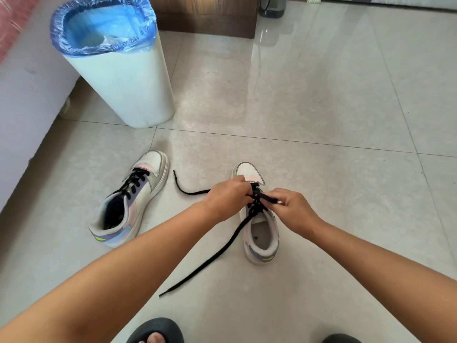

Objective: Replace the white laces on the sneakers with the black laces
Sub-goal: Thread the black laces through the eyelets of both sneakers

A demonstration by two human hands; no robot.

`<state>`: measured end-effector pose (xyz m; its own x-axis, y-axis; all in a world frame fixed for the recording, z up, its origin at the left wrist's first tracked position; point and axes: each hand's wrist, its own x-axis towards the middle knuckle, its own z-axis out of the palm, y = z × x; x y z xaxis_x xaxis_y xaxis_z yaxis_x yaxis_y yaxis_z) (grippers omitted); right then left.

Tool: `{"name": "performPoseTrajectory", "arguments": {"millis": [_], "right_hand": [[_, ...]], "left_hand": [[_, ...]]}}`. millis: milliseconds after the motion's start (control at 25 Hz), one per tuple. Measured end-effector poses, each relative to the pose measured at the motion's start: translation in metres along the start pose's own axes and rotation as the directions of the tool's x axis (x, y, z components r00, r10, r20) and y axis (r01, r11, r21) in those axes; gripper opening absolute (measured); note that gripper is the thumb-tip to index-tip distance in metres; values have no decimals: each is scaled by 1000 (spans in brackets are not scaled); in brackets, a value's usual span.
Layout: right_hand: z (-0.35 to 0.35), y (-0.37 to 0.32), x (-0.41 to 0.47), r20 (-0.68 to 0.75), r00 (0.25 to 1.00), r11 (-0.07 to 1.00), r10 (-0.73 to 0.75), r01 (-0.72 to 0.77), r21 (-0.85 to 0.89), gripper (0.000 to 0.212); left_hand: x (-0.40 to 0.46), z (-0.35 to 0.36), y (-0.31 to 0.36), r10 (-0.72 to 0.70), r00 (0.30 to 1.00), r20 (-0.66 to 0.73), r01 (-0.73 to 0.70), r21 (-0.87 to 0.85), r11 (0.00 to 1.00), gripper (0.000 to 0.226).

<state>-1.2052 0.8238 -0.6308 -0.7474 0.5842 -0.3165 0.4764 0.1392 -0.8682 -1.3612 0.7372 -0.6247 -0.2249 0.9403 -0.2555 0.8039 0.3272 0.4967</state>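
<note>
Down on the tiled floor (321, 107), the right-hand sneaker (262, 233) stands upright, toe pointing away, with a black lace (210, 258) partly threaded through its eyelets. Both hands meet over the lacing. The left hand (226, 196) curls its fingers round the lace at the eyelets, its grip closed on it. The right hand (293, 206) pinches a short stretch of the same lace between thumb and fingers, just beside the left. One loose end of the lace runs from the sneaker's tongue toward the person and lies on the floor, its tip near the bottom of the view; the other end trails out to the left from under the left hand and curves across the tile.

Well to the left lies the other sneaker (128, 201), angled, already laced in black. Behind it stands a white bin (128, 82) lined with a blue bag (103, 28), next to a pale wall (29, 82). A dark slipper (155, 330) with toes showing sits at the bottom edge, and part of another shows at the lower right.
</note>
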Motion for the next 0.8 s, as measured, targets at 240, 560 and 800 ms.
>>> {"name": "performPoseTrajectory", "arguments": {"millis": [240,560,800], "right_hand": [[0,16,-22,11,995,968,103,-103,230,15],[0,8,-10,-1,968,906,251,-234,353,19],[0,9,-8,-24,960,903,279,-254,348,18]], "left_hand": [[-10,7,-15,-117,993,-17,118,107,987,18],[1,-16,-9,-532,844,64,479,-536,695,22],[22,-9,-35,-635,767,94,573,-546,611,9]]}}
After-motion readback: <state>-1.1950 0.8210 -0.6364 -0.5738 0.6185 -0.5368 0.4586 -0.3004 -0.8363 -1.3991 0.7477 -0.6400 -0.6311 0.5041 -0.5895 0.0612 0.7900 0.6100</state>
